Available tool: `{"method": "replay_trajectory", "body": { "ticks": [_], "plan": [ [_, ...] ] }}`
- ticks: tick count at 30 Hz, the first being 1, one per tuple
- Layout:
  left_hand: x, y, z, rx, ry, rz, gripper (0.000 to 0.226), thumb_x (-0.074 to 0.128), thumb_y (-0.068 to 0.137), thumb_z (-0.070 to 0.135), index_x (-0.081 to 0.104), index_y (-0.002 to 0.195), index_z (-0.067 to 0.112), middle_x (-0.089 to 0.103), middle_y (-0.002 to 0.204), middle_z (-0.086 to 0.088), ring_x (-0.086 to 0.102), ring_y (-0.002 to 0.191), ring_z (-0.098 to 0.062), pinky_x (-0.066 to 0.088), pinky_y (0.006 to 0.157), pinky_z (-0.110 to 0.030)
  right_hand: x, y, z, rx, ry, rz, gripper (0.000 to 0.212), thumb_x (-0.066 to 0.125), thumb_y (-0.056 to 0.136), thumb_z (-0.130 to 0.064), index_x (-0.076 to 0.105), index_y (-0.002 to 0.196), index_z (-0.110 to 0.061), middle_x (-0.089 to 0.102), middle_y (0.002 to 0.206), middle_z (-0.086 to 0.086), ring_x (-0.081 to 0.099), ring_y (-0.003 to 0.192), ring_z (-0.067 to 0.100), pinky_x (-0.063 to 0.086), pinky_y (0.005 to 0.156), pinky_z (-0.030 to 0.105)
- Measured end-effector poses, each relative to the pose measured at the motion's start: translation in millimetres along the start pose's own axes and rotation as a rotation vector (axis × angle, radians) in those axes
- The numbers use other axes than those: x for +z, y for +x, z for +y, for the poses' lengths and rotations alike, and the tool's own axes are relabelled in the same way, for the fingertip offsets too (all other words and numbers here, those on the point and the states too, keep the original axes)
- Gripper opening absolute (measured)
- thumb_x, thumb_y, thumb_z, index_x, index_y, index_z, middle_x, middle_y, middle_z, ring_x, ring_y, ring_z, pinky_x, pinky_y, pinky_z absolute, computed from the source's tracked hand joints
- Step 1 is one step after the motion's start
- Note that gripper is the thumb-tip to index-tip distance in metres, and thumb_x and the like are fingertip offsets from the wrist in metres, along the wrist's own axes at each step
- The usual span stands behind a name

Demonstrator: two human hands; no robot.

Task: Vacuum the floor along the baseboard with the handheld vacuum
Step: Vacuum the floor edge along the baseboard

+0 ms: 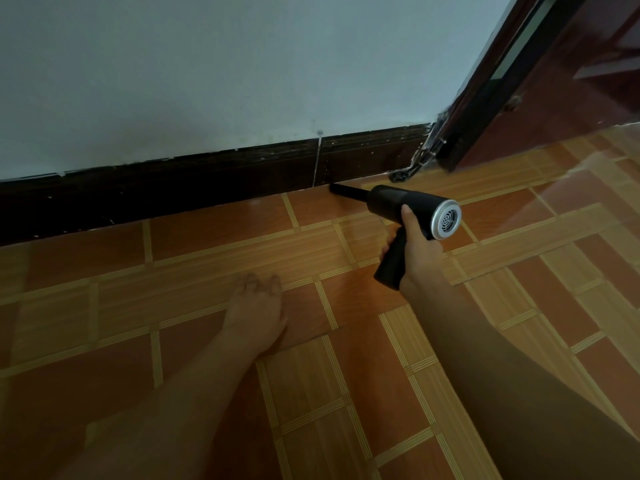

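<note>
Head view shows the left hand (256,306) resting loosely open on the glossy orange-and-tan tiled floor (214,244), the right hand (417,252) wrapped round the matte black grip of the handheld vacuum (394,199), its slim nozzle (346,190) tip at the foot of the dark brown baseboard (207,183) under a pale wall (242,64).

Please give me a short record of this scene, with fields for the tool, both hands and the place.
tool: black handheld vacuum
grip: right hand holds its handle
other hand: left hand rests on the tiled floor, holding nothing
nozzle tip: at the foot of the dark baseboard
surroundings: pale wall above; dark red door at right
</note>
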State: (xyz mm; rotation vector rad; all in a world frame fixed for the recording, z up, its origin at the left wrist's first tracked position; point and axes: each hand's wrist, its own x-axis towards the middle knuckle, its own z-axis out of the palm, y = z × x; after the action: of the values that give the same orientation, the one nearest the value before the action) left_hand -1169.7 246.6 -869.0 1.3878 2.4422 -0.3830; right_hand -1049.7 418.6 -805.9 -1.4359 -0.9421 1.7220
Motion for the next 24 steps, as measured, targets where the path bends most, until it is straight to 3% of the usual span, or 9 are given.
{"method": "replay_trajectory", "body": {
  "ticks": [14, 19, 24],
  "plan": [
    [10.5, -7.6, -17.7, 0.023, -0.119, 0.005, 0.061, 0.035, 0.096, 0.040, 0.016, 0.147, 0.011, 0.020, 0.154, -0.012, 0.012, 0.143, -0.026, 0.006, 0.116, -0.044, 18.9, -25.9, 13.8, 0.040, -0.071, -0.130, 0.043, 0.069, 0.082, -0.035, 0.059, 0.108, -0.002, 0.059, 0.065, 0.005, 0.057, 0.053, 0.014, 0.050, 0.055, 0.028],
    [10.0, -10.1, -28.5, 0.022, -0.178, 0.071, 0.055, 0.036, 0.097, 0.036, 0.022, 0.145, 0.014, 0.025, 0.152, -0.007, 0.015, 0.142, -0.023, 0.011, 0.115, -0.042, 29.9, -35.8, 20.0, 0.039, -0.070, -0.199, 0.049, 0.069, 0.083, -0.033, 0.056, 0.116, 0.000, 0.057, 0.066, 0.006, 0.055, 0.051, 0.014, 0.050, 0.050, 0.025],
    [15.4, -18.5, -43.1, -0.013, -0.193, 0.042, 0.056, 0.035, 0.097, 0.036, 0.020, 0.146, 0.015, 0.021, 0.153, -0.008, 0.011, 0.143, -0.024, 0.010, 0.115, -0.043, 41.9, -44.8, 25.2, 0.040, -0.074, -0.250, 0.039, 0.067, 0.084, -0.031, 0.058, 0.109, -0.003, 0.055, 0.062, 0.006, 0.054, 0.048, 0.014, 0.049, 0.049, 0.024]
  ]
}}
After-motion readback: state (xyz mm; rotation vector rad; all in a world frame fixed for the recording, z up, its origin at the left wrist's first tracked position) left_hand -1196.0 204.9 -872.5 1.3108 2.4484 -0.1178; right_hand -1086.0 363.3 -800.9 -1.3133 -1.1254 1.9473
